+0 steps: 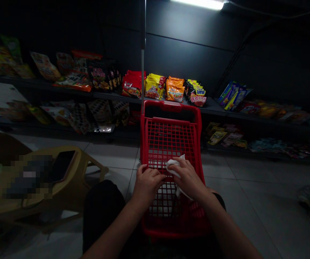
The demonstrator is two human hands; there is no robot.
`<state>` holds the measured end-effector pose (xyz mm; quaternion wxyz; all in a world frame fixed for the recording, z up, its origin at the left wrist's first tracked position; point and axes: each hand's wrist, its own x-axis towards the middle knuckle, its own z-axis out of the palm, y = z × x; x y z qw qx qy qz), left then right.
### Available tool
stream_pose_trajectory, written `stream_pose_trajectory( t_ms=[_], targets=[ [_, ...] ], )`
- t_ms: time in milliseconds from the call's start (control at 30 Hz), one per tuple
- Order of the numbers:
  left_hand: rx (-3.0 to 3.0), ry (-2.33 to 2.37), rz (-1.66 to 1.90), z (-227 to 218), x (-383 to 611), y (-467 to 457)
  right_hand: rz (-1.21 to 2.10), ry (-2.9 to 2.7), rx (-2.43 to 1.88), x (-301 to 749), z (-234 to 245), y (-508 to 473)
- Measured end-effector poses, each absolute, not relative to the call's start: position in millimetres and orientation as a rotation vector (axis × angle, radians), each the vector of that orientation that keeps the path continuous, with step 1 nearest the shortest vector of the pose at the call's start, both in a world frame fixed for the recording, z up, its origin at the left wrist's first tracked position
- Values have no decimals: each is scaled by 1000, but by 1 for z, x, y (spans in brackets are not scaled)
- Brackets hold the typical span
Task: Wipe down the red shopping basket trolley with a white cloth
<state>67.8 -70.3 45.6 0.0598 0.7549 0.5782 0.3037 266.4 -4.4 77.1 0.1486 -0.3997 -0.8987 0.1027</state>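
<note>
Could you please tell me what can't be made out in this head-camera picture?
All in the head view:
- White cloth: partly hidden by the right hand.
- Yellow plastic seat: what lies on it is blurred by a pixelated patch.
- Shelf packets: labels too small to read.
- Metal pole: cut off by the top edge.

A square-grid pattern is formed in red by the wire basket (171,144) (its rim solid red too), while white is shown by the crumpled cloth (175,166).

Open floor (251,194) lies right of the red wire cart (171,124); a tan stool (84,172) blocks left.
</note>
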Motion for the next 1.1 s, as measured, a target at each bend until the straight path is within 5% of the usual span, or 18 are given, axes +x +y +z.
stream_pose_trajectory(
  t_ms=[500, 800, 1100],
  targets=[
    [2297, 1798, 918, 44, 72, -71, 145, -2541, -1144, 240, 73, -16],
    [2259, 1758, 922, 44, 70, -67, -29, -2326, -1537, 327, 69, -7],
    [2298, 1785, 851, 46, 69, -68, 281, -2576, -1096, 269, 62, -34]
  ],
)
